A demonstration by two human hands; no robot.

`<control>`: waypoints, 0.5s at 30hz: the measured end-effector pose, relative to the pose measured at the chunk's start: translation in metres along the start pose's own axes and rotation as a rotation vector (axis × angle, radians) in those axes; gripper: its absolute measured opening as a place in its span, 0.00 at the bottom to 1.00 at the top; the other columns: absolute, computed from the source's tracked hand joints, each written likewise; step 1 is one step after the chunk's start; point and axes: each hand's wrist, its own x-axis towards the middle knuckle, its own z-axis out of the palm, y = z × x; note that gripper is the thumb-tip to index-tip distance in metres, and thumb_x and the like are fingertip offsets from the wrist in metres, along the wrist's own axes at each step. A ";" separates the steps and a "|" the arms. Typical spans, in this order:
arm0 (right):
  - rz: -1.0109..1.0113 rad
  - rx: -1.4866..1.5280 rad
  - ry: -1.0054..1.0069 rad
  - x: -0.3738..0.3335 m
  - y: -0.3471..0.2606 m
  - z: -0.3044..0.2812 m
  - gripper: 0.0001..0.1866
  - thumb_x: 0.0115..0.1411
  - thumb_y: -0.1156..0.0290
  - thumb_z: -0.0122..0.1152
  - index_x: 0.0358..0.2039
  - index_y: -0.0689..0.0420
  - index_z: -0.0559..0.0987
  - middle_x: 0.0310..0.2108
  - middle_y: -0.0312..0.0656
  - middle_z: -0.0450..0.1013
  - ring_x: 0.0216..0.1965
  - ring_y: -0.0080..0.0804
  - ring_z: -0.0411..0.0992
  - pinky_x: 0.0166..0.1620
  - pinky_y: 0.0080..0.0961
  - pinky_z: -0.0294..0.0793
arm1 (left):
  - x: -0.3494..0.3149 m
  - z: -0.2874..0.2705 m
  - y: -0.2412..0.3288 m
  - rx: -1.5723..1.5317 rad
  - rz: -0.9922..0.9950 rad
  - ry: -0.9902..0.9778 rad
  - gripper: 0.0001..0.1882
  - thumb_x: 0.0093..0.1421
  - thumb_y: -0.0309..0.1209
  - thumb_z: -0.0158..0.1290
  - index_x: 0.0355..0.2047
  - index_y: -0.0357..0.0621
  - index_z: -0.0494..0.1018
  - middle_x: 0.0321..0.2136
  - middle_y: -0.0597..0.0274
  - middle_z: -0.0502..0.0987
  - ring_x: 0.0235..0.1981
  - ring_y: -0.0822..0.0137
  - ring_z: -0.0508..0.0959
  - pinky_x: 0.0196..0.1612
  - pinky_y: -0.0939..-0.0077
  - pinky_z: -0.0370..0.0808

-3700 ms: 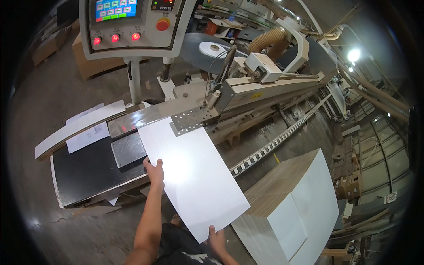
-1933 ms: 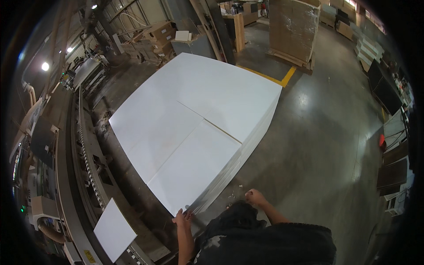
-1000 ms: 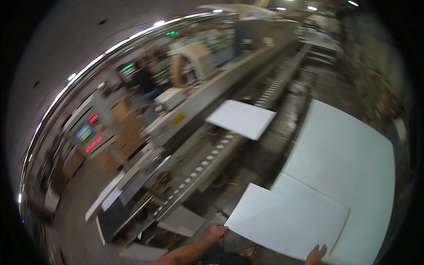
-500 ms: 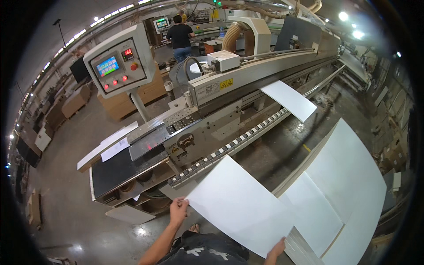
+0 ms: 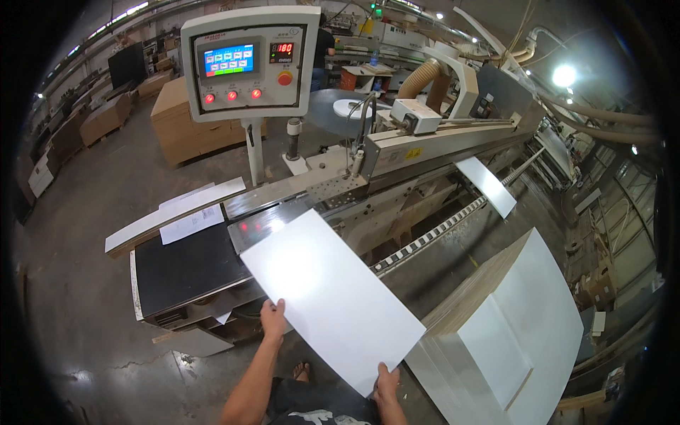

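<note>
Between my hands is a white rectangular panel (image 5: 333, 297), its far end over the metal infeed plate of a long edge-banding machine (image 5: 439, 152). My left hand (image 5: 273, 319) grips the panel's left long edge, with the thumb on top. At the near right corner, my right hand (image 5: 387, 386) holds the same panel; the fingers beneath it are hidden. To the right stands a tall stack of white panels (image 5: 496, 340), apart from the held one. Farther along the machine, another white panel (image 5: 487, 185) sticks out over the roller rail (image 5: 432, 237).
A control box (image 5: 248, 64) with a lit screen and red buttons stands on a post. Left of the infeed plate lies a black tabletop (image 5: 184, 273) with a paper sheet (image 5: 191, 225) and a long white strip (image 5: 177, 212) behind it. Brown board stacks (image 5: 184, 127) stand on the floor.
The held panel has moved left, away from the stack and over the infeed plate, with both hands on it. My view has turned left. The panel on the machine has shifted farther along.
</note>
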 end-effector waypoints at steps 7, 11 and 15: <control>-0.149 -0.372 -0.257 0.006 0.009 0.041 0.19 0.65 0.70 0.56 0.51 0.68 0.66 0.39 0.48 0.74 0.30 0.34 0.77 0.22 0.30 0.77 | -0.009 0.032 0.027 -0.186 -0.195 -0.161 0.28 0.64 0.27 0.53 0.61 0.33 0.56 0.59 0.46 0.64 0.60 0.56 0.66 0.63 0.64 0.61; 0.036 -0.421 -0.332 -0.012 -0.032 0.077 0.28 0.65 0.64 0.58 0.51 0.72 0.58 0.43 0.57 0.71 0.32 0.42 0.78 0.24 0.34 0.81 | 0.020 0.035 0.033 -0.272 -0.259 -0.132 0.31 0.64 0.26 0.53 0.63 0.33 0.53 0.61 0.46 0.62 0.62 0.55 0.64 0.64 0.64 0.60; 0.115 -0.367 -0.294 -0.019 -0.035 0.104 0.33 0.65 0.60 0.58 0.51 0.74 0.53 0.45 0.62 0.69 0.30 0.46 0.79 0.15 0.33 0.77 | 0.046 0.046 0.024 -0.261 -0.199 -0.080 0.30 0.64 0.24 0.53 0.63 0.33 0.53 0.61 0.46 0.63 0.61 0.54 0.65 0.63 0.64 0.61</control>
